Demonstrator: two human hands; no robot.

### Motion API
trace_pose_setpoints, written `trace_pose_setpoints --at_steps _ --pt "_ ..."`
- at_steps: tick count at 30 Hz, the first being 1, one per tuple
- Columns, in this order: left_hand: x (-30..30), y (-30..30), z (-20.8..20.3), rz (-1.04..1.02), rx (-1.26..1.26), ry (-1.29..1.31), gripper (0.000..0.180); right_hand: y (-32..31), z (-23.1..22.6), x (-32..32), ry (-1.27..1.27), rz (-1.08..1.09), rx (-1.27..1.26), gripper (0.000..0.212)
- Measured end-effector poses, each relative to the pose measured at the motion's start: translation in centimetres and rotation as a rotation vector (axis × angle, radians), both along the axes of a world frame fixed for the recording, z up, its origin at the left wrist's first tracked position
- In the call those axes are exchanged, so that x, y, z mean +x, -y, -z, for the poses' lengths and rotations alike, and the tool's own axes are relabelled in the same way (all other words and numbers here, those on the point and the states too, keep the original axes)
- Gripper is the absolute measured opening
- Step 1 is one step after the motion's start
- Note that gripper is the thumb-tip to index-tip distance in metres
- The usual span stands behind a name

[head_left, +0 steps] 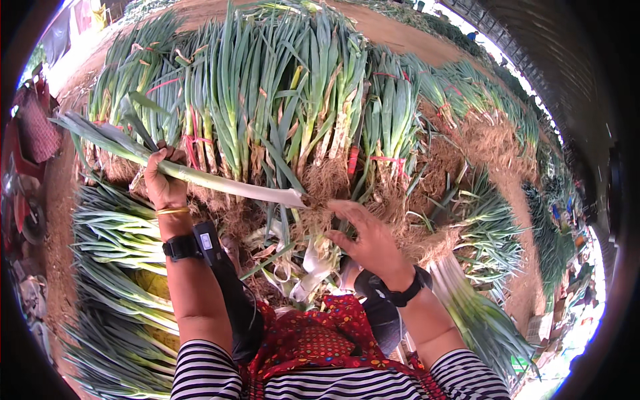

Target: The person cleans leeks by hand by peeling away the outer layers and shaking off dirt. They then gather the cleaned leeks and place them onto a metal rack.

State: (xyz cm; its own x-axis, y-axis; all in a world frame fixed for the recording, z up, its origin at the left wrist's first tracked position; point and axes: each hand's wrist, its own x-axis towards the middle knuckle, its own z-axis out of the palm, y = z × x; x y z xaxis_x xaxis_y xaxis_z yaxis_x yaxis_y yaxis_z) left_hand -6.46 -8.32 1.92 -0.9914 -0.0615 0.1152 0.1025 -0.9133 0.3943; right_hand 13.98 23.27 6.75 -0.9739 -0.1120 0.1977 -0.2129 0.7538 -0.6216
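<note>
A long green onion (pixel 233 186) lies slantwise in front of me, its leaves up at the left and its white root end toward the middle. My left hand (pixel 167 179) is closed around its stalk, below where the leaves spread. Just right of the root end is my right hand (pixel 371 240), thumb and fingers apart. Whether its fingertips touch the roots cannot be made out against the brown roots behind. Peeled leaves and pale scraps (pixel 312 270) are heaped below, between my knees.
Tied bundles of green onions (pixel 280 87) stand upright in a row ahead, roots down. More onions (pixel 120 233) are piled at my left. A trimmed bunch (pixel 467 300) lies by my right forearm. A red motorbike (pixel 27 180) stands at the far left.
</note>
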Motion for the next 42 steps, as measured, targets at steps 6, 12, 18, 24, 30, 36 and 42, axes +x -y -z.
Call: trace_pose_setpoints --at_steps 6,12,18,24,30,36,42 --pt "0.8 -1.1 -2.0 0.005 0.181 -0.224 0.062 2.6 0.5 -3.7 -0.32 -0.003 0.384 0.061" --pt "1.8 -2.9 -2.9 -0.023 -0.162 0.208 0.046 3.0 1.5 -4.2 -0.17 -0.035 0.269 0.046" --pt "1.0 -2.4 1.2 0.05 -0.108 0.341 0.024 3.6 2.7 -3.9 -0.271 -0.071 0.227 0.04" --pt "1.1 -3.0 0.5 0.009 -0.08 0.273 0.025 4.1 3.1 -3.3 -0.137 -0.014 -0.121 0.028" --pt "1.7 -3.5 -0.4 0.032 -0.05 0.191 0.026 4.8 3.9 -2.6 -0.221 0.051 -0.177 0.023" --pt "2.7 -3.8 -1.9 0.06 -0.043 0.149 0.024 5.1 5.4 -2.0 -0.282 0.123 -0.063 0.02" --pt "3.9 -4.1 -3.2 0.115 0.011 -0.048 0.047 3.4 9.3 -2.1 0.206 0.08 -0.56 0.028"
